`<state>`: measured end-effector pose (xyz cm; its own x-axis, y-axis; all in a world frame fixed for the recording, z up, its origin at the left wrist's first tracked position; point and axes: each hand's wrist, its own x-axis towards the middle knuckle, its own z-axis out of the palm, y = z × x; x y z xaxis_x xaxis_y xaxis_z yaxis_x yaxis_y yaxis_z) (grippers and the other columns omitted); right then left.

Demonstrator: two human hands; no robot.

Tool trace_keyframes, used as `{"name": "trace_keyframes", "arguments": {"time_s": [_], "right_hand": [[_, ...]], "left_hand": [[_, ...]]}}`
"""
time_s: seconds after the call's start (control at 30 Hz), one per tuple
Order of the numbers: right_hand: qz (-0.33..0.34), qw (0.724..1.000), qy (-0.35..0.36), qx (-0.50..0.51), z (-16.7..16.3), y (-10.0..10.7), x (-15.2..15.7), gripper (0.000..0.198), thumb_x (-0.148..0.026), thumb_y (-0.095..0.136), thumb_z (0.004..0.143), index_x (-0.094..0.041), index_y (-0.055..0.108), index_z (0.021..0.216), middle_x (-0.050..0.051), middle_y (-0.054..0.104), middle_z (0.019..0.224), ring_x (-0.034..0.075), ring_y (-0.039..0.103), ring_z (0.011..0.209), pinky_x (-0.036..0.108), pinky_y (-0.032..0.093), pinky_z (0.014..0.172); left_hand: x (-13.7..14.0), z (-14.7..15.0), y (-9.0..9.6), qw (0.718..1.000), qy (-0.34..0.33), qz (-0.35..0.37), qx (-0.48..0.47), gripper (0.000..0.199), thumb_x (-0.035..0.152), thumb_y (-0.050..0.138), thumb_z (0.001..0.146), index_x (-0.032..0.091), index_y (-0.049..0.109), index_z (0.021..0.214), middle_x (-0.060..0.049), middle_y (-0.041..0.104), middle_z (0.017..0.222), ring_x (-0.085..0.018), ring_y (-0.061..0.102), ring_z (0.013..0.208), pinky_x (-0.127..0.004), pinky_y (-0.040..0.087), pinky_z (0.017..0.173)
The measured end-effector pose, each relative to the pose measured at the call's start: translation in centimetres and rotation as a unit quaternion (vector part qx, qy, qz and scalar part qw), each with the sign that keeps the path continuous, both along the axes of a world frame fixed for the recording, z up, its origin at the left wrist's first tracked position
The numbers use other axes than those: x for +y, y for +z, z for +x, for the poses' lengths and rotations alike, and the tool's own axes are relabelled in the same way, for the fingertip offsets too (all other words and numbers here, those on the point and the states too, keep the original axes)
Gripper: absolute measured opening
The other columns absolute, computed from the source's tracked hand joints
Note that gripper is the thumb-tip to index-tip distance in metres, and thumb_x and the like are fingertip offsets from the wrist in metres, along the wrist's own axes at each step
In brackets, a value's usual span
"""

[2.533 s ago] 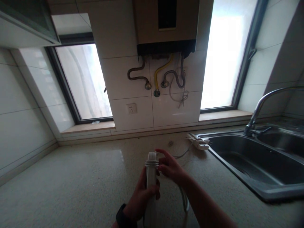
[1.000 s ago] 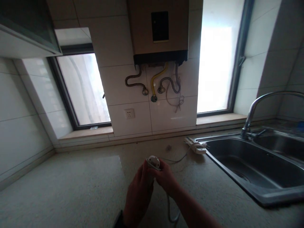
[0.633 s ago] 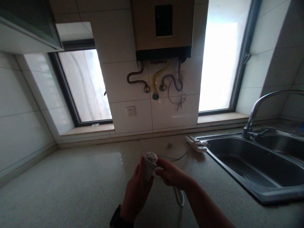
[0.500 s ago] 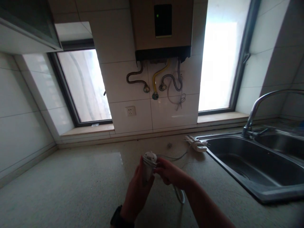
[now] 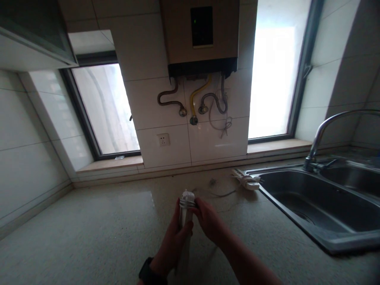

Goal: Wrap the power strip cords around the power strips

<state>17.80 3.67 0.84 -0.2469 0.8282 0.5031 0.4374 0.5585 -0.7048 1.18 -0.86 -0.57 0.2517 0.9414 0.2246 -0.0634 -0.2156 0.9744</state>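
- My two-basin grey steel sink (image 5: 341, 242), right, shows a round drain (image 5: 301, 216) in its larger basin.
- On the brown wall heater (image 5: 178, 35), a green mark (image 5: 195, 21) is too blurred to read.
- The long white plastic bar (image 5: 184, 215), pale cord (image 5: 187, 203) coiled round its far end, sits near centre.
- My left hand (image 5: 171, 241) wraps it; my right hand (image 5: 210, 219) touches the coils, pinching or not I cannot tell.

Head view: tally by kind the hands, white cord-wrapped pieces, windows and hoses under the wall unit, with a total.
Hands: 2 (left hand, right hand)
White cord-wrapped pieces: 2 (held piece, piece by the sink; sink)
Windows: 2 (left window, right window)
Hoses under the wall unit: 3 (left hose, yellow hose, right hose)
Total: 9
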Motion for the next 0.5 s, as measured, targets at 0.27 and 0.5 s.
{"name": "trace_keyframes", "arguments": {"time_s": [0.27,0.5], "right_hand": [[0.046,0.999,-0.019,-0.012,0.5,0.0,0.1,0.027,-0.037,0.046,0.102,-0.02,0.055,0.084,0.007,0.066,0.084,0.021,0.06,0.075,0.029,0.04,0.068],[0.043,0.999,-0.013,-0.025,0.4,0.0,-0.2,0.025,-0.037,0.045,0.102,-0.019,0.056,0.088,0.007,0.067,0.084,0.021,0.062,0.076,0.029,0.04,0.069]], "left_hand": [[-0.5,0.6,0.5,0.999,-0.003,-0.034,-0.022,0.095,0.045,0.058,0.094,0.039,-0.014,0.156,-0.007,0.058,0.122,-0.01,0.057,0.071,-0.031,0.05,0.075],[-0.6,0.3,1.1,0.999,-0.023,0.0,-0.021,0.087,0.041,0.059,0.093,0.036,0.002,0.159,-0.008,0.062,0.118,-0.012,0.057,0.071,-0.029,0.05,0.069]]}}
